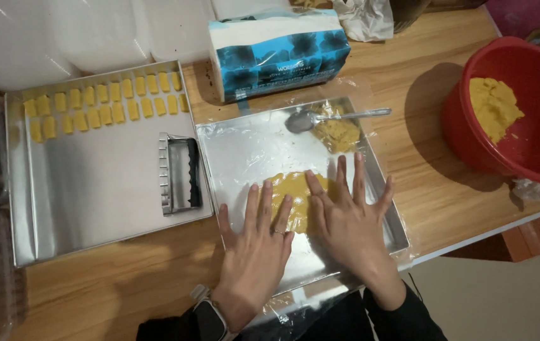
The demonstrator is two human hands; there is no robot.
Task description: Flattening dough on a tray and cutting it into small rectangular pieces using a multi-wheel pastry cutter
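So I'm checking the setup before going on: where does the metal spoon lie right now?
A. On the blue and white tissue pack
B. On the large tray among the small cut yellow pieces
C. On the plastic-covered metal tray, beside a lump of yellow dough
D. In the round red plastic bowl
C: the metal spoon rests on the plastic-covered metal tray, its bowl beside a lump of yellow dough, beyond both flat hands.
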